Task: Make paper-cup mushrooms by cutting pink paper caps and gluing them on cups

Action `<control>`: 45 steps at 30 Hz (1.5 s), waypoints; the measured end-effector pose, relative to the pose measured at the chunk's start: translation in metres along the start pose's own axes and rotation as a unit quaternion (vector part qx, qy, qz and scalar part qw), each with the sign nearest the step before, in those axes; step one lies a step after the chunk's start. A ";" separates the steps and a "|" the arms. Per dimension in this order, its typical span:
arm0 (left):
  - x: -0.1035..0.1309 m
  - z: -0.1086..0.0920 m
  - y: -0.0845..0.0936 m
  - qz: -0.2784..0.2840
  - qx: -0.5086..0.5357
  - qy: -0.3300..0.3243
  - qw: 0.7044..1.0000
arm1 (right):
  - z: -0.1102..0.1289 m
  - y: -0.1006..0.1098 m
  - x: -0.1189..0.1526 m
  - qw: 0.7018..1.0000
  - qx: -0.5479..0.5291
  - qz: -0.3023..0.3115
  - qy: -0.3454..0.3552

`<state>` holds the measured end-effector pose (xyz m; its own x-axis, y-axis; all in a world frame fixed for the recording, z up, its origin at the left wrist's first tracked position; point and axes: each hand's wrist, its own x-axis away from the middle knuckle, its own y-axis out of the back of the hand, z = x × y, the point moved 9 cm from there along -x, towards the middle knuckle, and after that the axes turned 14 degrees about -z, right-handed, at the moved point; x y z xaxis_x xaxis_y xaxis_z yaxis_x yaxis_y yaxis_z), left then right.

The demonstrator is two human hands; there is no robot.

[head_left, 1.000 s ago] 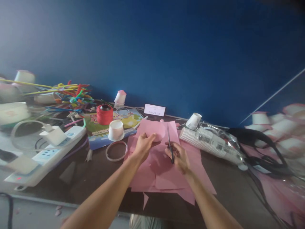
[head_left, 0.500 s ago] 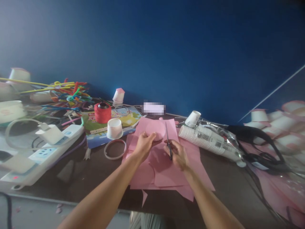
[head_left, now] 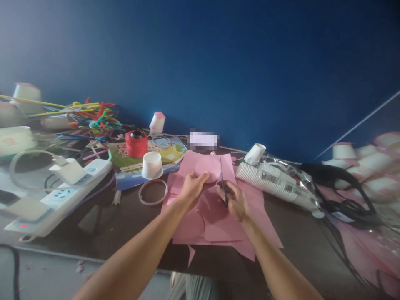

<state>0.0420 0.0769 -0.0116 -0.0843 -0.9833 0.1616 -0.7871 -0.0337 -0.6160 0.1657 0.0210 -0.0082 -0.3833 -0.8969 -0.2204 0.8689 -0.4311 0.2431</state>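
Observation:
My left hand (head_left: 194, 186) is closed on a pink paper piece (head_left: 211, 170) with a rounded edge, thumb on top. In my right hand (head_left: 236, 200) are dark-handled scissors (head_left: 224, 192), their blades pointing away from me along the right edge of that piece. Whether the blades are parted I cannot tell. Beneath both hands lie several overlapping pink paper sheets (head_left: 218, 227), some with curved cut edges. A small pink scrap (head_left: 191, 254) sits at their near side.
Left are a power strip (head_left: 67, 198), red thread spool (head_left: 136, 144), white cup (head_left: 152, 164), ring (head_left: 153, 192) and a pile of pipe cleaners (head_left: 96, 118). Right lie a wrapped stack of paper cups (head_left: 268, 181), a black strap (head_left: 337, 179) and several pink-edged cups (head_left: 375, 166).
The whole view has shifted slightly, so things appear a little higher and further right. Both hands keep nearly the same hold on the paper and scissors.

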 end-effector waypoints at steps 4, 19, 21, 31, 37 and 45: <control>0.002 -0.002 -0.002 0.003 0.014 -0.001 1.000 | -0.002 -0.002 0.000 1.000 -0.009 0.009 -0.011; 0.001 -0.006 0.001 -0.024 0.010 0.002 1.000 | -0.001 -0.003 0.002 0.999 -0.030 0.020 -0.019; 0.000 -0.006 0.001 -0.024 0.013 0.000 1.000 | 0.000 -0.004 0.003 0.999 -0.028 0.022 -0.020; 0.003 -0.005 -0.002 -0.006 0.008 0.000 1.000 | -0.003 -0.004 0.001 1.000 -0.018 0.017 -0.015; 0.003 -0.005 -0.001 -0.018 0.010 0.003 1.000 | -0.003 -0.004 0.001 1.000 -0.014 0.012 -0.007; 0.000 -0.004 0.002 -0.026 -0.002 0.000 1.000 | -0.003 -0.005 0.001 1.000 -0.025 0.018 -0.004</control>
<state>0.0380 0.0774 -0.0104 -0.0443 -0.9802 0.1932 -0.7924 -0.0833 -0.6043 0.1616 0.0226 -0.0126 -0.3532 -0.9128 -0.2049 0.8970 -0.3926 0.2029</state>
